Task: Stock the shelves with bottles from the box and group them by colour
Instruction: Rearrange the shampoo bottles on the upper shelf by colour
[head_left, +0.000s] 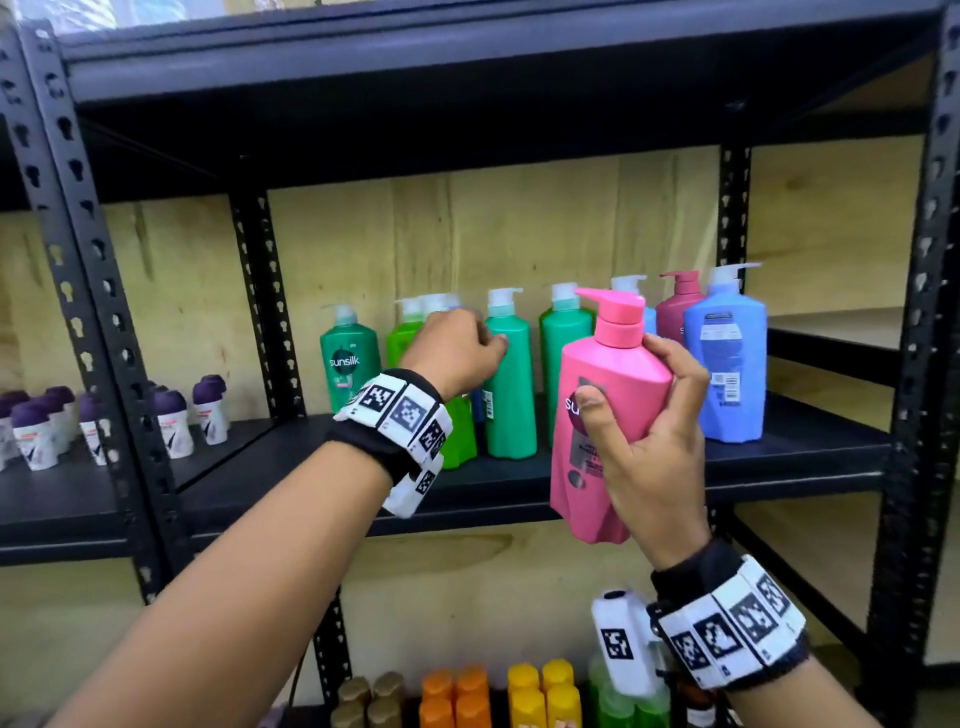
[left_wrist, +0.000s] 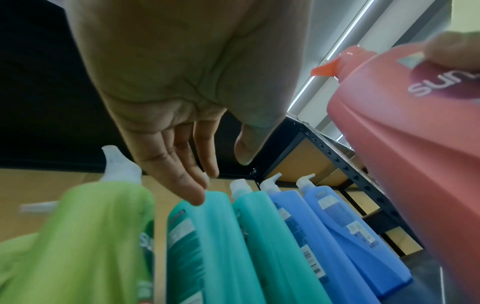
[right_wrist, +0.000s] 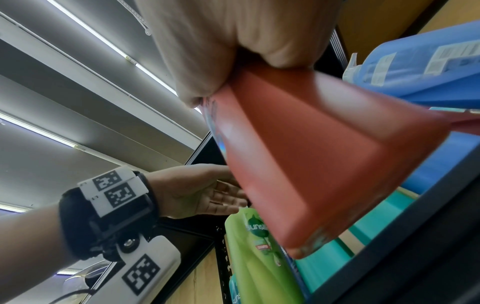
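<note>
My right hand (head_left: 644, 415) grips a pink pump bottle (head_left: 605, 415) upright, in front of the middle shelf (head_left: 519, 488); the same pink bottle (right_wrist: 311, 164) fills the right wrist view. My left hand (head_left: 457, 353) reaches among the shelved bottles with straight fingers (left_wrist: 192, 185), fingertips touching a teal-green bottle (left_wrist: 207, 236). Beside it stand a light green bottle (left_wrist: 91, 236), another teal bottle (head_left: 563, 358) and blue bottles (head_left: 727, 364). A dark pink bottle (head_left: 678, 306) stands at the back right.
Small purple-capped bottles (head_left: 171, 421) stand on the neighbouring shelf at left. The lower shelf holds orange bottles (head_left: 457, 696) and yellow bottles (head_left: 543, 691). Black uprights (head_left: 914, 364) frame the shelf bay. The box is not in view.
</note>
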